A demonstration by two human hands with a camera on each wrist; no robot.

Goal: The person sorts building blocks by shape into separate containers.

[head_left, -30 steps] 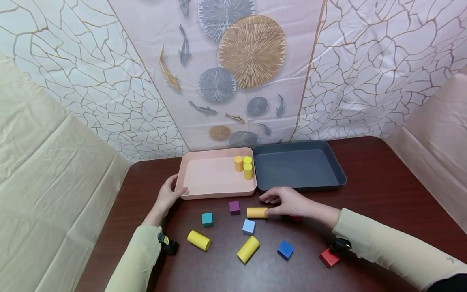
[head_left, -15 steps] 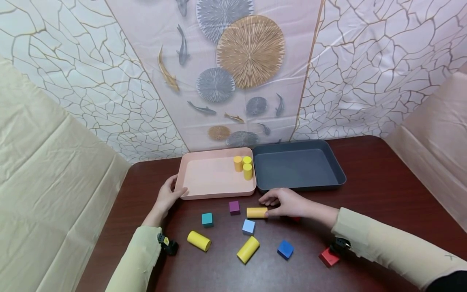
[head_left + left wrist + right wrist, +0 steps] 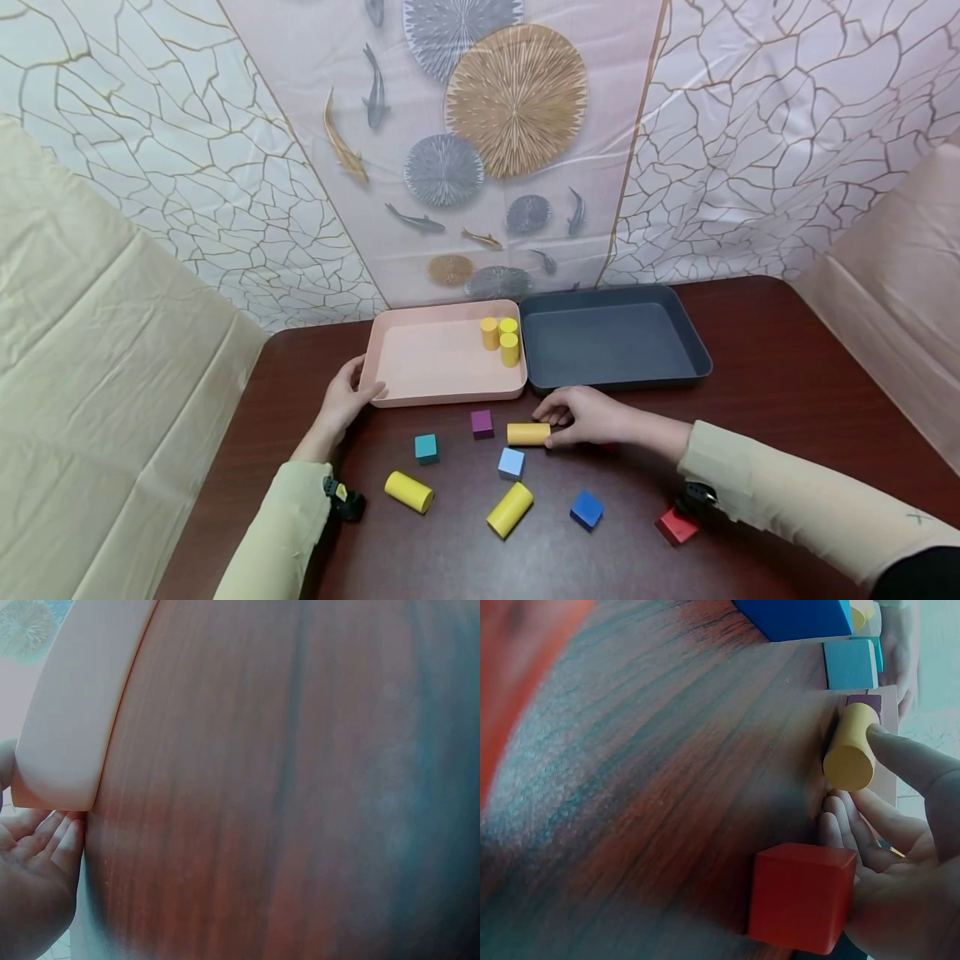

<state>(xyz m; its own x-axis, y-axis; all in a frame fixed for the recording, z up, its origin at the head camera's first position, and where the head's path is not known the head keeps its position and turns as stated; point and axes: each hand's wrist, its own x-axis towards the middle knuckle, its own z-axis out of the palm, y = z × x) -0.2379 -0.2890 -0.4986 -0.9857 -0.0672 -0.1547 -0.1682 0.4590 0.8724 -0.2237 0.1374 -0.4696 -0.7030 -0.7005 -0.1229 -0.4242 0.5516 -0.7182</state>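
Note:
My left hand (image 3: 345, 400) grips the left end of a pink tray (image 3: 397, 392), thumb over the rim and fingers at its outer side. Three cylinders (image 3: 509, 350), two yellow and one orange, stand upright in the tray's right end. My right hand (image 3: 592, 417) is low over an orange-yellow cylinder (image 3: 527, 434) lying on its side. In the right wrist view its thumb (image 3: 907, 761) touches the cylinder (image 3: 849, 750), while the loosely bent fingers reach along the far side. A red cube (image 3: 802, 896) sits close beside this hand.
A dark grey tray (image 3: 607, 337) adjoins the pink one. On the brown table (image 3: 757, 358) lie two yellow cylinders (image 3: 408, 492), plus purple (image 3: 482, 424), teal (image 3: 427, 449), light blue (image 3: 512, 463) and blue (image 3: 587, 510) cubes. Another red block (image 3: 677, 527) lies under the right wrist.

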